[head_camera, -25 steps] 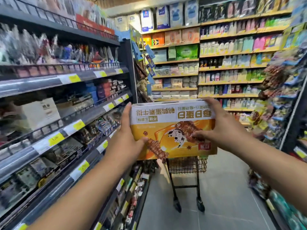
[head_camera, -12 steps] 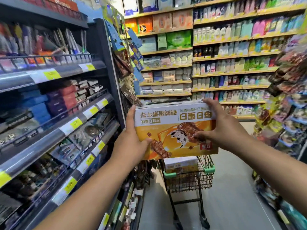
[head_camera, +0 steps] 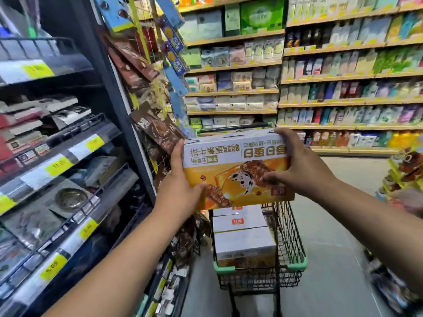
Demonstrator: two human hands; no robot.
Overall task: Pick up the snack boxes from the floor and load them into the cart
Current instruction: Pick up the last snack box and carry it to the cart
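I hold a white and orange snack box [head_camera: 235, 170] upside down at chest height, its printed face toward me. My left hand [head_camera: 180, 191] grips its left end, thumb on the front. My right hand [head_camera: 295, 165] grips its right end, fingers over the top edge. Directly below and beyond the box stands a black wire cart [head_camera: 290, 243] with green corner caps. Inside the cart lie two stacked snack boxes [head_camera: 245, 243] of the same kind, white tops up.
Dark shelving [head_camera: 68, 156] with yellow price tags runs along my left, with hanging snack packets [head_camera: 158, 131] at its end, close to the box. Wooden shelves [head_camera: 320, 88] of goods fill the back wall. A snack rack [head_camera: 405, 175] stands at right. Grey floor [head_camera: 338, 248] lies right of the cart.
I have moved forward, so the cart is nearer and its boxes show. The held box has dropped lower and sits just above the cart's far end.
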